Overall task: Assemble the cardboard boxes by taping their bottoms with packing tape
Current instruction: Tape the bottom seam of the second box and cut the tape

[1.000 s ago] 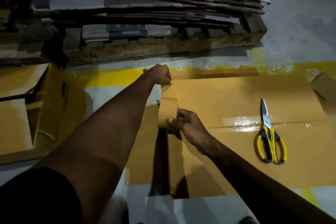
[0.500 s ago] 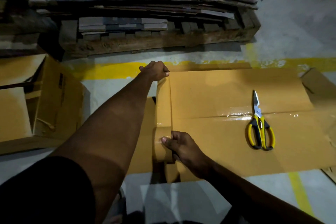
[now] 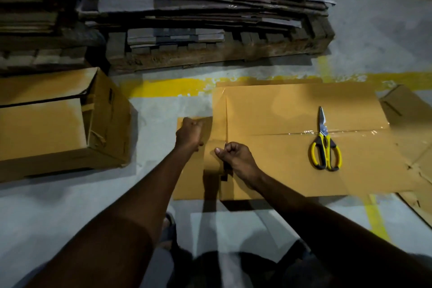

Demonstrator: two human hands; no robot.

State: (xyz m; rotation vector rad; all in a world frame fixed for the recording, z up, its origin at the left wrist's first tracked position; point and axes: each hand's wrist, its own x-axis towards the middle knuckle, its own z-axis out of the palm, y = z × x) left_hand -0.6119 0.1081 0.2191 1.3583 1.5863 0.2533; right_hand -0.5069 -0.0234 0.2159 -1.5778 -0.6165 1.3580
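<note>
Taping of the left end seam is the step in hand. The cardboard box (image 3: 280, 170) lies bottom-up on the floor (image 3: 163, 105), and its centre seam already carries a glossy strip. A brown tape strip (image 3: 219, 114) runs from the far edge toward the person along the box's left end. The right hand (image 3: 236, 159) grips the tape roll (image 3: 211, 161) at the near end of that strip, with its fingers curled round the roll and the thumb on top. The left hand (image 3: 189, 133) rests just left of the strip with its fingers curled into a fist (no held item is visible).

The strip does not appear to reach the near edge yet. The next move calls for drawing the roll on past that edge, pressing the strip flat and then cutting it. The scissors (image 3: 325, 145) lie closed on the box, well to the right, so one hand would have to be freed to reach them.

A second box (image 3: 58, 128) stands to the left.
</note>
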